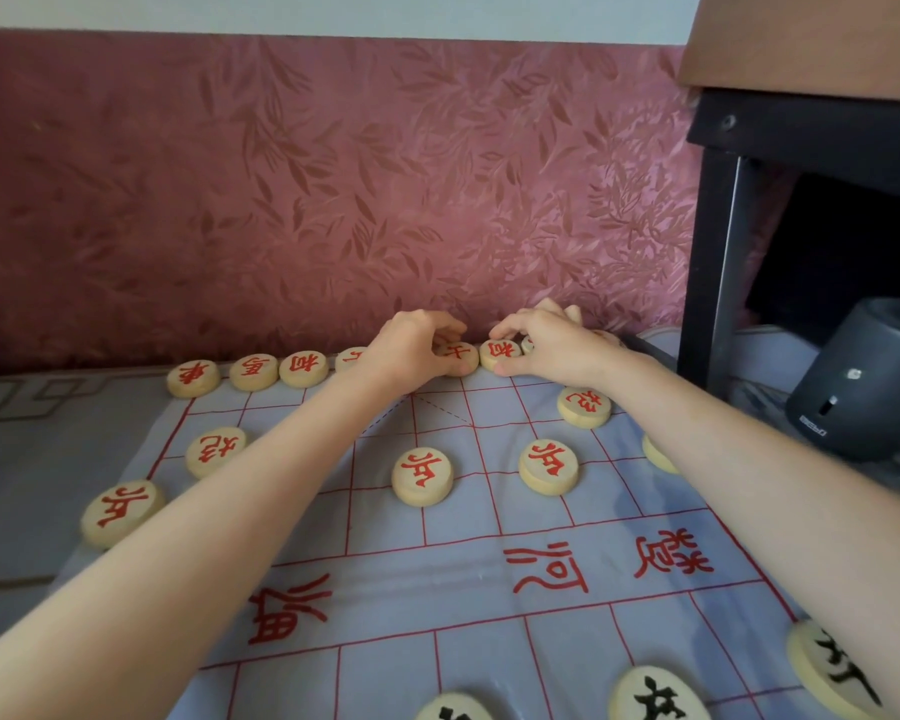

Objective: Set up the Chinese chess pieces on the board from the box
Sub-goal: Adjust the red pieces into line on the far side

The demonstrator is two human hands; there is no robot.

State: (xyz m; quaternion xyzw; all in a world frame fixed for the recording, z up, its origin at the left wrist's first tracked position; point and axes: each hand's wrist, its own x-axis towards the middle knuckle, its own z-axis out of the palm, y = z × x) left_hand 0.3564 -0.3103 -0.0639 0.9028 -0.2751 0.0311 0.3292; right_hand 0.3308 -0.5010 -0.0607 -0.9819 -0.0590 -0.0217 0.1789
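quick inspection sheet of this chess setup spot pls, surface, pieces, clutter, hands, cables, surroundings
surface: pale blue cloth board with red grid, lying flat.
job's things: red-lettered pieces fill the far row and the rows in front; black-lettered pieces at the near edge; box not in view.
clutter: dark grey cylinder device right of the board.
grippers: left hand pinches a far-row piece; right hand has fingertips on the neighbouring piece.
cables: nothing seen.
surroundings: pink leaf-patterned wall behind; dark furniture frame at right.
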